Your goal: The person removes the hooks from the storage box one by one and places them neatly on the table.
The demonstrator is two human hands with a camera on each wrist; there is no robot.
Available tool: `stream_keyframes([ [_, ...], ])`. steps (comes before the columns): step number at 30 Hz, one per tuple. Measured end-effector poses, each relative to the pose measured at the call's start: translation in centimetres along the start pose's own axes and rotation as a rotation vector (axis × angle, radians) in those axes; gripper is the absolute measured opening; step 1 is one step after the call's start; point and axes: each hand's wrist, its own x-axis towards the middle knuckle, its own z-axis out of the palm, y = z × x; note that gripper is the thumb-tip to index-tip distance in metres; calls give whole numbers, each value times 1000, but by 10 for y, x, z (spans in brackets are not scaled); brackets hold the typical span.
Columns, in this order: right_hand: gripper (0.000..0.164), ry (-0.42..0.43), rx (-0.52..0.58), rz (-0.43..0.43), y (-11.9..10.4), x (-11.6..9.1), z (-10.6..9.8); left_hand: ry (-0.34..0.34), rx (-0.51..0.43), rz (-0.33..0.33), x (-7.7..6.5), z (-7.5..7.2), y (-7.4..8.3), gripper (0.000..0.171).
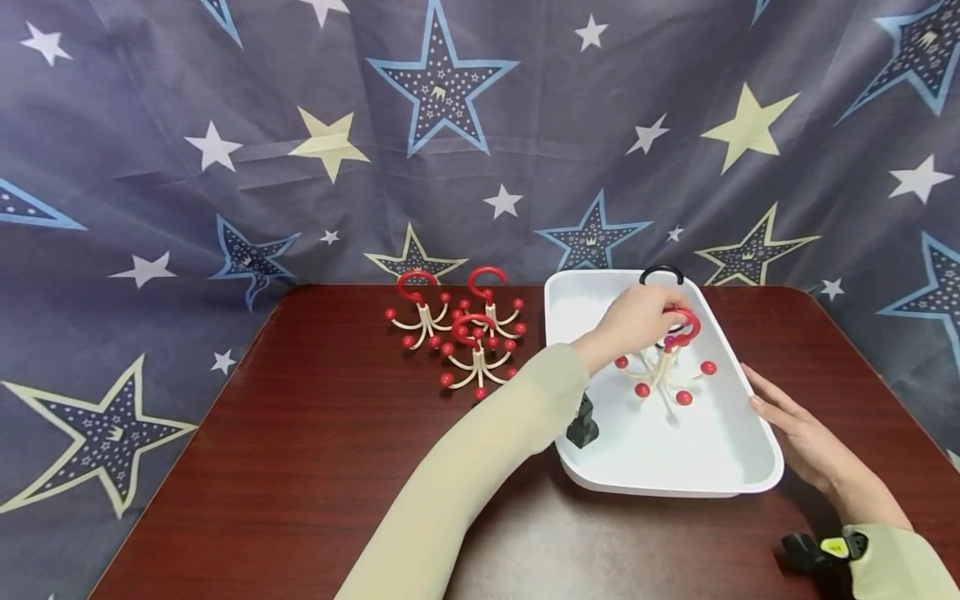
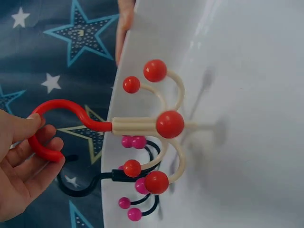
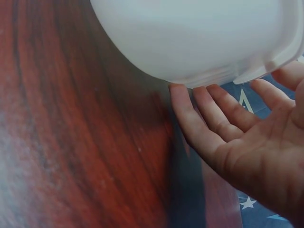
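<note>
In the head view my left hand [image 1: 637,321] pinches the red hook of a multi-arm hanger [image 1: 663,367] over the white tub [image 1: 675,467]. Cream arms tipped with red balls spread from its stem. The left wrist view shows my left hand [image 2: 28,161] with thumb and fingers round the red hook [image 2: 66,104]. Beneath lies a black hanger [image 2: 124,175] with pink balls, inside the tub and partly covered. My right hand [image 1: 810,450] touches the tub's right outer side; in the right wrist view its fingertips [image 3: 178,92] rest against the wall with fingers extended.
A cluster of three red-and-cream hangers [image 1: 480,362] stands on the dark red wooden table [image 1: 315,433], left of the tub. Behind the table hangs a star-patterned cloth [image 1: 262,100]. A black wrist device [image 1: 817,550] sits near my right sleeve.
</note>
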Motion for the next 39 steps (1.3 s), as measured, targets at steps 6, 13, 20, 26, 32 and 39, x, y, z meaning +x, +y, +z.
stream_keyframes([
  [6,54,-12,6,-3,0,0,0,42,-34,12,-7,-18,-1,25],
  [13,54,-18,26,-9,3,-1,0,104,-108,2,-19,-40,-10,23],
  [20,54,-10,21,-3,4,-2,0,160,-155,35,-29,-65,-22,22],
  [26,54,-12,22,-3,1,-2,0,240,-210,47,-41,-85,-30,22],
  [32,53,-61,101,-24,2,-2,0,293,-286,59,-57,-103,-41,23],
  [39,53,-56,118,-28,1,-1,1,362,-275,52,-75,-119,-59,21],
])
